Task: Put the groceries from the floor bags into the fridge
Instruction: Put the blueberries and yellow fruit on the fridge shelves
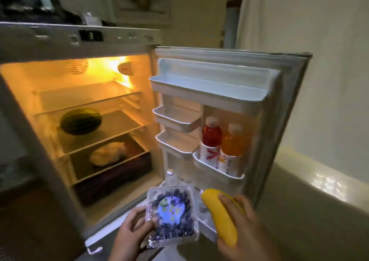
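Note:
The fridge (79, 41) stands open and lit, its door (283, 121) swung to the right. My left hand (131, 232) grips a clear clamshell box of blueberries (171, 216) with a blue label, low in front of the fridge. My right hand (245, 228) holds a yellow banana (219, 214) beside the box, below the door shelves. A striped green melon (80, 121) lies on the middle glass shelf. A pale bagged item (107, 154) rests on the shelf below it.
A red drink bottle (211, 135) and an orange one (232, 143) stand in a door rack (215, 169). The upper door trays (207, 87) hold nothing. A clear bottle top (170, 176) shows low in the door. Dark items (30, 3) sit on the fridge top. A pale wall is at right.

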